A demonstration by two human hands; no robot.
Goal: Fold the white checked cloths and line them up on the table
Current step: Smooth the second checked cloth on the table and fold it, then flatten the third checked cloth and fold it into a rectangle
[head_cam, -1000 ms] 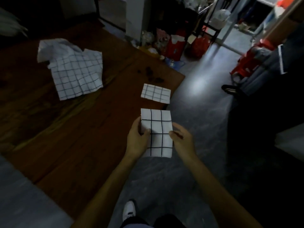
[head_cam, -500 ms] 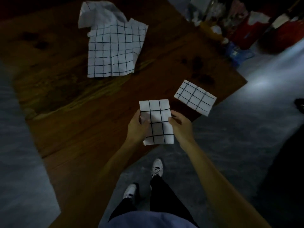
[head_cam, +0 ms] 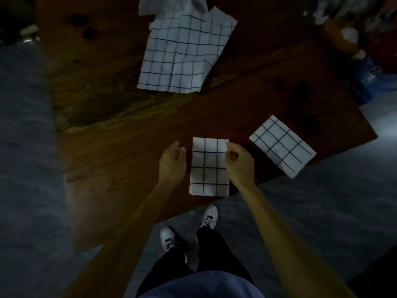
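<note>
Head view: two folded cloths down near table (head_cam: 120, 168) edge, newest folded cloth (head_cam: 209, 166) beside earlier folded cloth (head_cam: 282, 146). Left hand (head_cam: 173, 162) released alongside; right hand (head_cam: 238, 162) loosely curled at its corner, grip unclear. Unfolded pile (head_cam: 184, 54) farther up table, left to fold.

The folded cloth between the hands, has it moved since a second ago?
Yes. The folded cloth was held off the table's edge over the floor; it now lies on the table, left of the other folded cloth.

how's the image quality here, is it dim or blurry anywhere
Head view: dim overall, the white checked folded cloth between the hands stays sharp; the unfolded checked cloth is softer; the brown wooden table bends from wide-angle distortion; the frame's upper right is blurred.
</note>
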